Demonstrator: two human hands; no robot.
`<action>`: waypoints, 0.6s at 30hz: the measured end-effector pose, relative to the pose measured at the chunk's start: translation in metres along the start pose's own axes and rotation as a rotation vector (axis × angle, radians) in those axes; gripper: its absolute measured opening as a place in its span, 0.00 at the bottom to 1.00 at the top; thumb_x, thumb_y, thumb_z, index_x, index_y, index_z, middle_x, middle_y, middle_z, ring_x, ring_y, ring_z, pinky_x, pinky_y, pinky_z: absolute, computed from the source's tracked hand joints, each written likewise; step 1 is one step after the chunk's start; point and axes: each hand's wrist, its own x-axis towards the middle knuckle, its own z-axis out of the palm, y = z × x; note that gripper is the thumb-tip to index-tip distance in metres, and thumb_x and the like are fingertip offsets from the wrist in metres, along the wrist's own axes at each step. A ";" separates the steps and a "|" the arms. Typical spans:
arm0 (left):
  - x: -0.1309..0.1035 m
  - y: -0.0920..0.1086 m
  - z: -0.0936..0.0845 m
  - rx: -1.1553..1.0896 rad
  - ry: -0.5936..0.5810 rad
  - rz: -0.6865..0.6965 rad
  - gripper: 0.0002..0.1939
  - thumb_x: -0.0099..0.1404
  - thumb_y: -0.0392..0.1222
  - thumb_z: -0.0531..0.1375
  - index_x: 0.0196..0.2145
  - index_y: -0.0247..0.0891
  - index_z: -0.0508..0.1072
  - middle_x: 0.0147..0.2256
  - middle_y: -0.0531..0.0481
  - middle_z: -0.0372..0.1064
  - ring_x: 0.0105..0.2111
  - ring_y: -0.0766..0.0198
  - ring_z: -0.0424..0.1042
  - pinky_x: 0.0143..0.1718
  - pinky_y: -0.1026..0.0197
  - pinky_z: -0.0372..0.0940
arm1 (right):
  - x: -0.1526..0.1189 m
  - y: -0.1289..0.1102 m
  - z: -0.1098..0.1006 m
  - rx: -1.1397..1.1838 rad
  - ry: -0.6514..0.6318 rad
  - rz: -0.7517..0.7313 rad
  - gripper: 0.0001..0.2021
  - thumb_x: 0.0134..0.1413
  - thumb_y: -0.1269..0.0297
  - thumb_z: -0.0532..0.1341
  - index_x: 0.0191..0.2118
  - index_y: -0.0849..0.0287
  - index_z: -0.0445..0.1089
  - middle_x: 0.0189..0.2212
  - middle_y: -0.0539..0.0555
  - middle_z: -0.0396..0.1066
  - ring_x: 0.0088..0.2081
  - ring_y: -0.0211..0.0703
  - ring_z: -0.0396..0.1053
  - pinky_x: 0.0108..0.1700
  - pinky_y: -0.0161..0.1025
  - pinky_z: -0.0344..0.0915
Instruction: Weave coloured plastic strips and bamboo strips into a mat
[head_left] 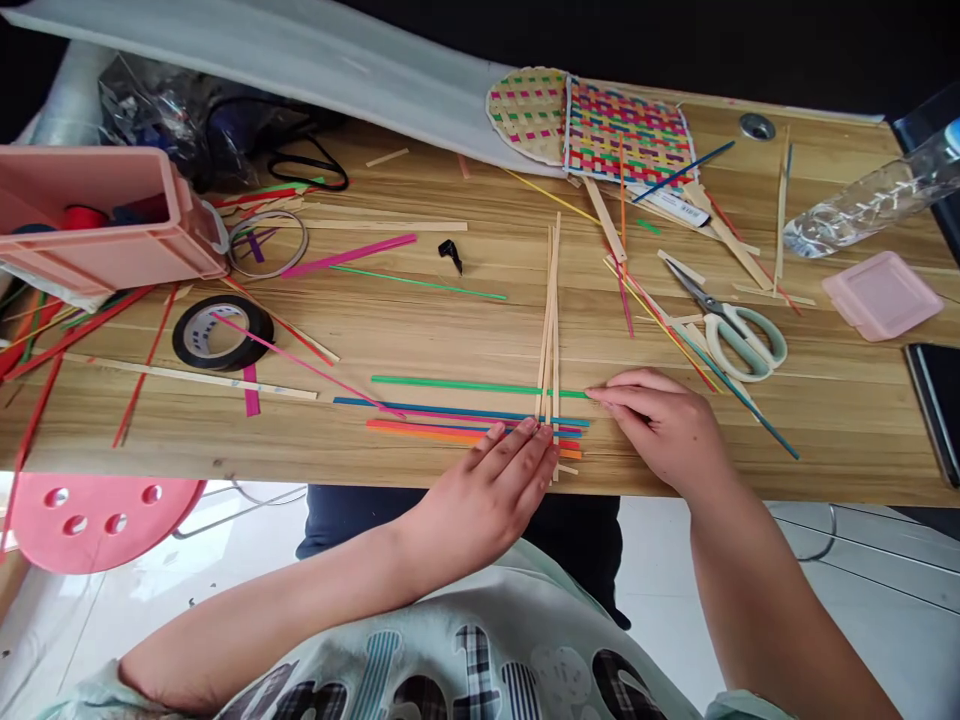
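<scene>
My left hand (502, 480) lies flat over the crossing of several strips near the table's front edge, fingers stretched out. Under its fingers, blue strips (435, 408) and an orange strip (420, 430) run sideways across upright natural-coloured strips (551, 310). Thumb and forefinger of my right hand (664, 425) pinch the right end of a green strip (457, 384), which crosses the natural strips just beyond the blue one. A thin pink strip (315, 370) slants from a roll of black tape (223, 332) down to the coloured strips.
Scissors (731, 325) lie right of my right hand among loose strips. Woven pieces (630, 130) rest at the back. A pink bin (112, 225) stands at the left. A pink case (881, 295), a plastic bottle (862, 205) and a phone (934, 400) are at the right.
</scene>
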 end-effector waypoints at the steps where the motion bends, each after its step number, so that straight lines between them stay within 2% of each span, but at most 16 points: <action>1: 0.001 0.000 0.000 -0.003 -0.013 -0.003 0.24 0.72 0.40 0.50 0.62 0.30 0.61 0.63 0.44 0.60 0.63 0.53 0.60 0.61 0.51 0.62 | 0.001 -0.002 0.001 0.000 -0.001 -0.019 0.13 0.62 0.71 0.56 0.42 0.52 0.77 0.38 0.51 0.75 0.40 0.39 0.73 0.42 0.40 0.70; 6: 0.010 0.004 -0.001 -0.010 -0.016 -0.002 0.24 0.71 0.39 0.51 0.62 0.28 0.61 0.63 0.41 0.60 0.63 0.52 0.59 0.61 0.51 0.62 | 0.010 -0.008 0.008 0.034 -0.005 -0.087 0.12 0.61 0.73 0.56 0.41 0.55 0.77 0.37 0.51 0.77 0.39 0.38 0.73 0.42 0.38 0.71; 10: 0.012 0.006 -0.005 -0.088 -0.033 -0.025 0.26 0.71 0.46 0.53 0.61 0.28 0.61 0.63 0.40 0.59 0.64 0.51 0.58 0.61 0.51 0.63 | 0.009 -0.011 0.010 0.063 0.009 -0.104 0.13 0.62 0.73 0.55 0.42 0.54 0.76 0.38 0.51 0.76 0.39 0.39 0.73 0.42 0.40 0.71; 13: 0.013 0.003 -0.011 -0.160 0.011 -0.041 0.25 0.71 0.46 0.53 0.60 0.28 0.63 0.62 0.40 0.61 0.64 0.50 0.58 0.59 0.51 0.65 | -0.001 -0.019 0.005 0.042 0.059 -0.006 0.12 0.62 0.71 0.56 0.46 0.55 0.75 0.40 0.53 0.74 0.42 0.41 0.72 0.44 0.41 0.71; 15: 0.014 -0.003 -0.014 -0.164 0.055 -0.075 0.22 0.71 0.39 0.54 0.60 0.29 0.64 0.61 0.42 0.63 0.64 0.50 0.58 0.59 0.50 0.66 | -0.011 -0.028 0.001 0.013 0.134 0.095 0.12 0.62 0.70 0.57 0.47 0.54 0.74 0.41 0.54 0.74 0.43 0.42 0.72 0.45 0.43 0.71; 18: 0.018 -0.012 -0.013 -0.171 0.034 -0.159 0.22 0.70 0.32 0.52 0.60 0.30 0.63 0.61 0.41 0.62 0.65 0.50 0.57 0.61 0.48 0.64 | -0.023 -0.041 0.002 -0.040 0.240 0.175 0.12 0.61 0.69 0.59 0.48 0.52 0.73 0.41 0.54 0.74 0.43 0.45 0.72 0.46 0.46 0.70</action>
